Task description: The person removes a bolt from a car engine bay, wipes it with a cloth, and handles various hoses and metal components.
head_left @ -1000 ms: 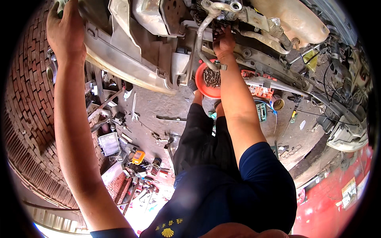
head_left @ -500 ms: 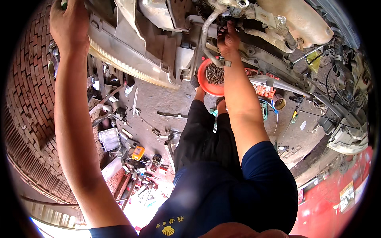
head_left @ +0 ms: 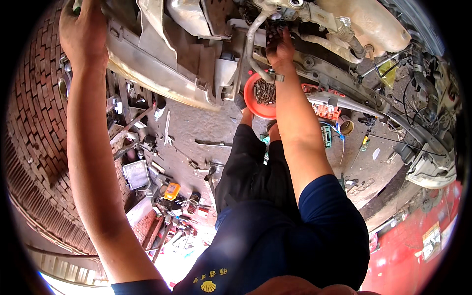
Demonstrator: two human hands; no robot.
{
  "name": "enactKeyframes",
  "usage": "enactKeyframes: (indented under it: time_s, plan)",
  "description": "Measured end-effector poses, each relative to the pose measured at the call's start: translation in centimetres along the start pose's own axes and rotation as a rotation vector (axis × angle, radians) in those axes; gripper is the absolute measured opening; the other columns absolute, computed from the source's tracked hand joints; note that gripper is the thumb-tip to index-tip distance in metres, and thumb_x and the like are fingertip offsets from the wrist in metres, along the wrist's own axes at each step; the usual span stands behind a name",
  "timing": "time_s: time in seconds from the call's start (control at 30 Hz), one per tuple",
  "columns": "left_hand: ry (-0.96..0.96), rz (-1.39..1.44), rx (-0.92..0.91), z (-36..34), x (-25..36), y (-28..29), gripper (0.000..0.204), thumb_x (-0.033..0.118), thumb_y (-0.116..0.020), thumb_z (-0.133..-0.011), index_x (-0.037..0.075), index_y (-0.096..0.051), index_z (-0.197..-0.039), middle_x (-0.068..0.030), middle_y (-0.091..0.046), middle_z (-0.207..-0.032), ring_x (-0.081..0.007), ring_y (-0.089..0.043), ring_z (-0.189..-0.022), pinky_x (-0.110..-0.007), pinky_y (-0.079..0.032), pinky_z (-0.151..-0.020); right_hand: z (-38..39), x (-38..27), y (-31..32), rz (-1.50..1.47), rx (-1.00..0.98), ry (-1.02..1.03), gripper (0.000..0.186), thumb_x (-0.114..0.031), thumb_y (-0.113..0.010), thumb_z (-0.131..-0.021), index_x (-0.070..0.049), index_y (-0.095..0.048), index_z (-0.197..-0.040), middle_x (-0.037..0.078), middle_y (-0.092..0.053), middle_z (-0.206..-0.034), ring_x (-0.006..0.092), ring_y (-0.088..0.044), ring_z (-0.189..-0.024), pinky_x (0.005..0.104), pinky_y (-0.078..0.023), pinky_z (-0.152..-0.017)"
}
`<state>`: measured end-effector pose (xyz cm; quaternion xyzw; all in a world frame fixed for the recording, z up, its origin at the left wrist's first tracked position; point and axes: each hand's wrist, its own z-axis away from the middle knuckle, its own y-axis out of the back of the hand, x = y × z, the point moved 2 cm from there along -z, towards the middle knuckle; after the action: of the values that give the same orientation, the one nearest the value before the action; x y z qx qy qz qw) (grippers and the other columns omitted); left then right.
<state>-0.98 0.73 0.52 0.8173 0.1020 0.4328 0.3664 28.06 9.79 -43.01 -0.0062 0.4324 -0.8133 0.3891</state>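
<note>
At the upper left, my left hand (head_left: 84,37) is beside the pale car front-end panel (head_left: 152,78). Its fingertips are cut off by the upper edge, and a bit of green shows near the thumb. My right hand (head_left: 281,49) reaches into the engine bay beside a bent metal pipe (head_left: 252,44). Its fingers are curled in among dark, greasy parts; whatever they hold is hidden in shadow. Below the pipe, partly behind my right forearm, is a round red tray (head_left: 252,104) holding a heap of bolts (head_left: 264,92).
A beige plastic tank (head_left: 376,22) and hoses lie at the upper right. The metal crossbar (head_left: 339,81) runs under my right arm. An orange tool case (head_left: 325,111) and an open can (head_left: 346,127) stand beyond it. Scattered tools and parts cover the floor (head_left: 191,118) at left.
My right hand has turned slightly, its fingers deeper in shadow among the parts. The whole view has shifted a little; my left hand stays at the panel.
</note>
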Motion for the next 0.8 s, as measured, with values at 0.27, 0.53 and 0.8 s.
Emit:
enactKeyframes:
  time_s: [0.27, 0.53, 0.8]
  plan:
    - [0.011, 0.074, -0.024, 0.0, 1.0, -0.5, 0.062, 0.036, -0.072, -0.092, -0.001, -0.061, -0.141, -0.0163, -0.069, -0.127, -0.0215, -0.067, -0.114, -0.032, -0.051, -0.096, -1.2, -0.1, 1.4, 0.057, 0.023, 0.042, 0.018, -0.033, -0.075, -0.097, -0.018, -0.066, -0.100, -0.002, -0.067, -0.088, 0.0150, -0.056, -0.073, 0.0317, -0.040, -0.063]
    - [0.052, 0.065, -0.013, 0.3, 0.6, 0.0, 0.061, 0.035, -0.072, -0.092, -0.001, -0.062, -0.141, -0.0157, -0.069, -0.127, -0.0203, -0.068, -0.113, -0.031, -0.052, -0.094, 0.6, 0.0, 0.5, -0.061, -0.042, -0.090, 0.019, -0.029, -0.077, -0.096, -0.018, -0.066, -0.105, -0.004, -0.065, -0.086, 0.0147, -0.055, -0.073, 0.0323, -0.041, -0.063]
    - [0.050, 0.104, -0.024, -0.1, -0.1, -0.1, 0.062, 0.035, -0.073, -0.092, 0.000, -0.060, -0.142, -0.0133, -0.070, -0.125, -0.0184, -0.068, -0.106, -0.030, -0.053, -0.090, 0.2, 0.0, 0.4, 0.098, 0.078, 0.037, 0.019, -0.034, -0.069, -0.101, -0.016, -0.063, -0.101, -0.001, -0.066, -0.088, 0.0153, -0.055, -0.075, 0.0315, -0.039, -0.063]
